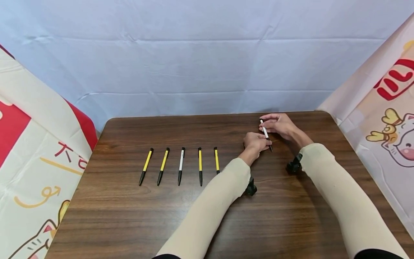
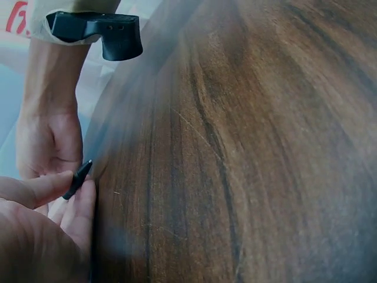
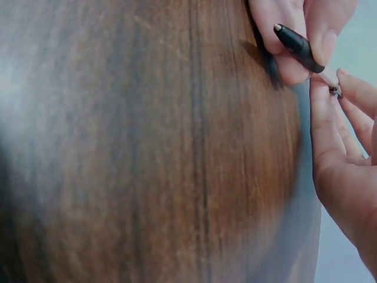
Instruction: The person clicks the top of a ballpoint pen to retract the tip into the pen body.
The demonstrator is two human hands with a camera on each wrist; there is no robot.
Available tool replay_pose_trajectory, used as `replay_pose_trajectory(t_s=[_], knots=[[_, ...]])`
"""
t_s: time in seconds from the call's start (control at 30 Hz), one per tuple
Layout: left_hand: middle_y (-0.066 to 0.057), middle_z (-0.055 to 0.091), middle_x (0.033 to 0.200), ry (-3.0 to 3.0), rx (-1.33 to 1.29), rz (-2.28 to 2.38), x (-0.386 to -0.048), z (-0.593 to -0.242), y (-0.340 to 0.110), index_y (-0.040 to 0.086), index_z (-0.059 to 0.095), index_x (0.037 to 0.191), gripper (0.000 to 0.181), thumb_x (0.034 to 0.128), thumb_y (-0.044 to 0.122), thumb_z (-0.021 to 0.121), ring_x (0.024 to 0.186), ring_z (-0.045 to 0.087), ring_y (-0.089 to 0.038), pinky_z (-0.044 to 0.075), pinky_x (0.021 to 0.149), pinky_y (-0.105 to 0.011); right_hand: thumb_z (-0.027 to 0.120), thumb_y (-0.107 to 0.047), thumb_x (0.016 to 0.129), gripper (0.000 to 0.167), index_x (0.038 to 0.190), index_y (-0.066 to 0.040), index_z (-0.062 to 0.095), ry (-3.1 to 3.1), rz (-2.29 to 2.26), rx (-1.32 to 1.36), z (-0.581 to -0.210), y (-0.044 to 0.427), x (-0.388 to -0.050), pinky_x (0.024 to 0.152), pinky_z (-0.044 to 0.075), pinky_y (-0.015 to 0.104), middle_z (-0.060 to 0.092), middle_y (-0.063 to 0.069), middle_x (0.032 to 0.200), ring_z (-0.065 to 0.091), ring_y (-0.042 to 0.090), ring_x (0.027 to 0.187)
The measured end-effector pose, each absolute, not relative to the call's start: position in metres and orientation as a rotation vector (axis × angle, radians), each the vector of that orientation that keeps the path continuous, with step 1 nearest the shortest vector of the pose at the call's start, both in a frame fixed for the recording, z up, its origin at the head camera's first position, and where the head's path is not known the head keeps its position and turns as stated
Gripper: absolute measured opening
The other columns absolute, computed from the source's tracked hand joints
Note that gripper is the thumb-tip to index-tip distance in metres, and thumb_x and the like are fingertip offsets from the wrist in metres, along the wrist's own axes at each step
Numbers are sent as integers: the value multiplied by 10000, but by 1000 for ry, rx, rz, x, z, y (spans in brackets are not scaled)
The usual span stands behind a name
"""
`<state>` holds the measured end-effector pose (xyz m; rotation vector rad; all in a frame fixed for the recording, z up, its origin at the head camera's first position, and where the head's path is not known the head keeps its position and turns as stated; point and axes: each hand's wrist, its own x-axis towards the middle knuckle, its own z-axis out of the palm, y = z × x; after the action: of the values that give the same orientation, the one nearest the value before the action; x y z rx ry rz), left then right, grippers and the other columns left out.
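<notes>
A white pen (image 1: 265,132) with a black grip and tip is held between both hands near the table's far right edge. My left hand (image 1: 255,143) pinches it by the black tip end, thumb and fingers on either side. At the top end, my right hand (image 1: 280,125) holds the white barrel between thumb and fingers. In the right wrist view the pen's black tip (image 3: 297,47) pokes out past the left fingers. The left wrist view also catches this tip (image 2: 78,178), with most of the barrel hidden behind the fingers.
Left of the hands, several pens lie in a row on the brown wooden table (image 1: 129,223): yellow ones, such as the leftmost yellow pen (image 1: 147,160), and a white pen (image 1: 182,160) in the middle. My left sleeve covers the lower end of the rightmost yellow pen (image 1: 216,158).
</notes>
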<state>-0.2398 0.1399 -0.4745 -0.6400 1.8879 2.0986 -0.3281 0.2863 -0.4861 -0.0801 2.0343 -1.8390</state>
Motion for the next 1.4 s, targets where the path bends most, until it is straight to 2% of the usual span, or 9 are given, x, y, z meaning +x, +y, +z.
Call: replay_pose_trajectory(t_s=[0.3,0.5,0.77,1.07,1.17,1.23,1.4], knots=[[-81,726,742,1833,-641,2164,-233,-470,137,-99,766,927,167,809,-211,802,798,801,-265,665,729,-331,695,60,994,575,1520,97,466,2006,-1828,-91,-489,288,-326,795,655,311,794,75,981,781,194,883],[-104,734,748,1832,-651,2168,-234,-469,137,-103,763,930,169,806,-211,803,841,804,-300,664,724,-326,689,77,991,562,1507,116,471,2016,-1839,-100,-489,289,-327,789,655,310,796,81,961,782,201,870],[-199,781,852,1753,-662,2207,-234,-466,138,-118,750,943,151,833,-220,770,893,799,-330,665,788,-379,722,79,966,573,1488,126,490,2006,-1840,-73,-485,287,-328,780,656,312,799,111,948,782,210,859],[-210,782,872,1732,-641,2233,-236,-459,136,-115,741,958,163,833,-214,773,904,797,-336,666,776,-365,714,68,977,570,1496,119,484,2013,-1841,-76,-480,288,-330,788,654,311,797,127,970,781,200,855],[-213,782,881,1728,-636,2236,-236,-457,135,-112,739,965,164,837,-208,774,902,798,-335,665,773,-360,725,57,973,553,1482,98,516,2010,-1846,-76,-479,288,-331,797,654,317,797,126,964,783,208,864],[-212,781,886,1728,-633,2237,-235,-456,135,-108,738,962,156,841,-199,778,895,799,-332,666,768,-356,737,50,967,467,1417,34,612,2005,-1852,-69,-478,288,-331,799,655,322,798,124,960,783,214,868],[-202,778,897,1719,-613,2240,-234,-455,133,-102,740,965,147,848,-179,787,899,799,-329,665,772,-352,745,48,962,386,1337,-24,685,1999,-1857,-75,-475,289,-329,798,656,329,799,116,952,784,216,866]])
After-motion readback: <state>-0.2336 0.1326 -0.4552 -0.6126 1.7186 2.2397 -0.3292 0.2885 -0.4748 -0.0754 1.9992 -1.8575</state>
